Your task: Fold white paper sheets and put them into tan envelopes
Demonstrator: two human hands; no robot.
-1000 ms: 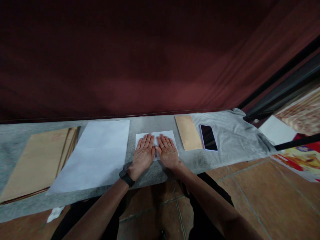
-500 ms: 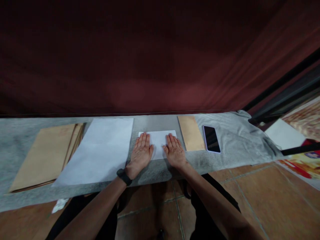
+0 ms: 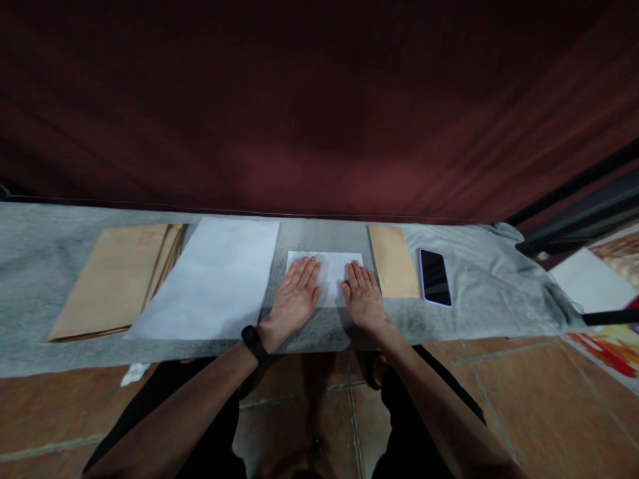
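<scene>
A small white sheet of paper (image 3: 331,279), possibly folded, lies flat in front of me on the grey cloth. My left hand (image 3: 297,293) rests on its left part with the fingers stretched out, palm down. On the right part lies my right hand (image 3: 364,293), also flat with fingers extended. A strip of white paper shows between the two hands. Just right of my right hand is a brown envelope (image 3: 394,261). A large white sheet (image 3: 214,279) lies to the left of my left hand, which wears a dark wristband (image 3: 254,342).
A stack of large brown envelopes (image 3: 117,276) sits at the far left, partly beside the large sheet. A phone (image 3: 435,277) with a purple edge lies right of the small envelope. Grey cloth (image 3: 499,286) covers the narrow table; a dark red curtain (image 3: 319,133) hangs behind it.
The camera view has shifted slightly, so everything on the table appears further right. My left hand has moved slightly inward over the paper; both hands stay flat on it.
</scene>
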